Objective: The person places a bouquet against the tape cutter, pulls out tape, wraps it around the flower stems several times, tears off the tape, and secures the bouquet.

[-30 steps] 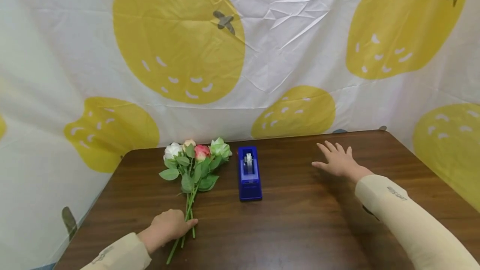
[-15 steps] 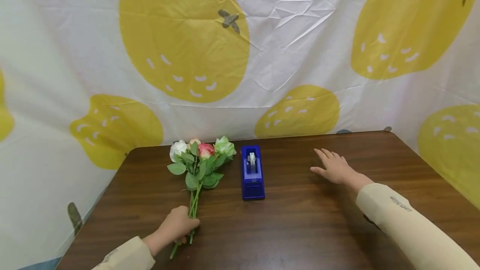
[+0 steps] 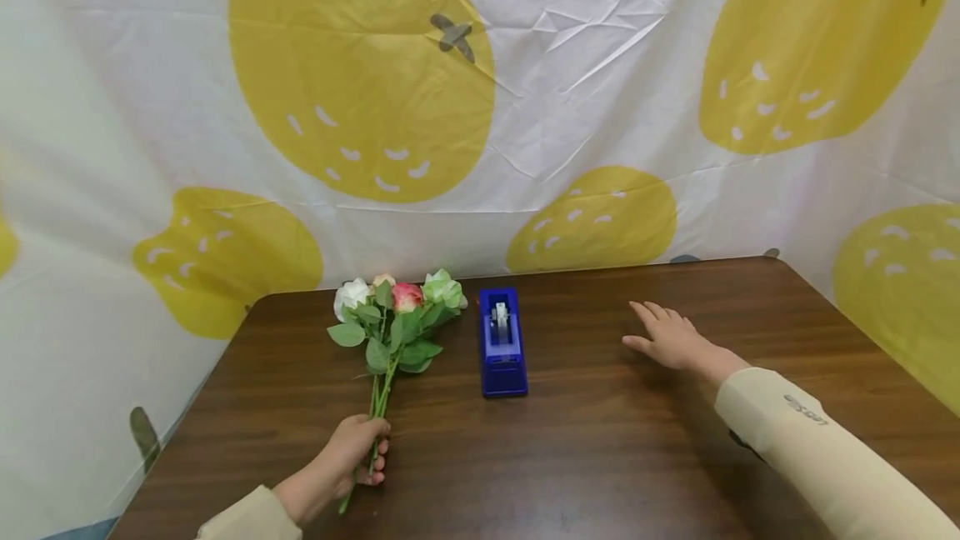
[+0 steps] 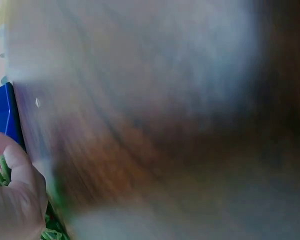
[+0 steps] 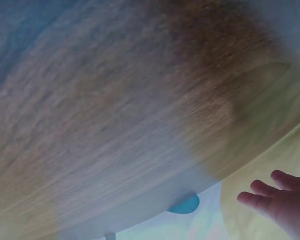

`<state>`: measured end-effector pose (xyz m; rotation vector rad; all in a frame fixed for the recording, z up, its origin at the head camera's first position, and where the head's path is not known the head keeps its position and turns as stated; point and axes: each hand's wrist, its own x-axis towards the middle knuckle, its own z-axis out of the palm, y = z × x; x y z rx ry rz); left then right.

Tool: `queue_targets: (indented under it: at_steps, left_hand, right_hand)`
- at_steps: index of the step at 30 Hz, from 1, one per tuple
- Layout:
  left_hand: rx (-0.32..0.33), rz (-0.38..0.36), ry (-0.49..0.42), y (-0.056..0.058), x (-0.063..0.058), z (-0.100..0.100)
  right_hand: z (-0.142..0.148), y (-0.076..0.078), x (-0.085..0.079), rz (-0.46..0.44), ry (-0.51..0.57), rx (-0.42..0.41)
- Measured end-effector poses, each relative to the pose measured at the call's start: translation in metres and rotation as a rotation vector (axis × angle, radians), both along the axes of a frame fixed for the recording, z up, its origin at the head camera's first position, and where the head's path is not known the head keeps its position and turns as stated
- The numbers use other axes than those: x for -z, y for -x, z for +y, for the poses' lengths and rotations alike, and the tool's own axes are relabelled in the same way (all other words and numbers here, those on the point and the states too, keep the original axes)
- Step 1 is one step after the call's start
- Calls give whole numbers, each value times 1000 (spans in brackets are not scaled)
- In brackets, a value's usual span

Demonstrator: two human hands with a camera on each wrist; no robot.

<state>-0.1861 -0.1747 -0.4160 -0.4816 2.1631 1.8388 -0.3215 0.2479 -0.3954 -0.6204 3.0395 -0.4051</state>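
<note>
In the head view, my left hand grips the green stems of a small bunch of flowers with white, peach, pink-red and green blooms. Its blooms point toward the back of the table and the stem ends poke out below the fist. The left wrist view has the curled hand at its left edge, cut stems showing inside the grip. Right of the bouquet stands a blue tape dispenser, touched by neither hand. My right hand is held over the table's right side, fingers spread and holding nothing.
The brown wooden table ends at a white cloth backdrop printed with large yellow fruit. The cloth closes in the back and both sides. Part of the dispenser also shows in the left wrist view.
The left hand has turned, so its curled fingers now show around the stems, and the stems are drawn closer together. The right hand has barely moved, and the dispenser stays put.
</note>
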Motion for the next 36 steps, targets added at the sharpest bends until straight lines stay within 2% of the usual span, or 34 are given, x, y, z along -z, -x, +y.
queue_targets:
  at_steps: [4, 9, 15, 22, 31, 36]
  left_hand:
    - [-21, -6, -40, 1, 1, 2]
    - [-6, 8, -70, 1, 2, 0]
    - [16, -9, -125, 3, 3, -1]
    - [-14, -21, -206, 6, 3, -3]
    - [-54, 91, -173, 5, 8, -2]
    - [-83, 144, -167, 4, 6, -2]
  right_hand:
    - [2, 1, 2, -4, -3, 10]
    - [4, 3, 5, -13, -3, 11]
    - [1, 3, 7, -24, 8, 8]
    - [-2, 1, 6, -51, 11, 7]
    - [-3, 2, 10, -53, 5, 0]
    - [-1, 1, 11, -60, 3, 1]
